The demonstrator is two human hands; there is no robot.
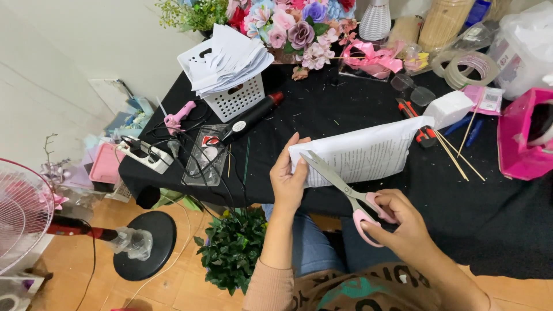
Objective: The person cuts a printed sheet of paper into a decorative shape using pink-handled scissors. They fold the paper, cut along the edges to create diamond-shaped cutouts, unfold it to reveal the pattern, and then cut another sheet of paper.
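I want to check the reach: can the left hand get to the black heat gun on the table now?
Probably not at once: the left hand grips the folded paper that the scissors touch. The path to the heat gun looks free otherwise.

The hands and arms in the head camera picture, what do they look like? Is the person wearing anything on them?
Both are bare: no gloves or rings show. The left hand leads to a forearm whose lower part is covered by a peach-pink ribbed sleeve. The right hand and its forearm show no sleeve.
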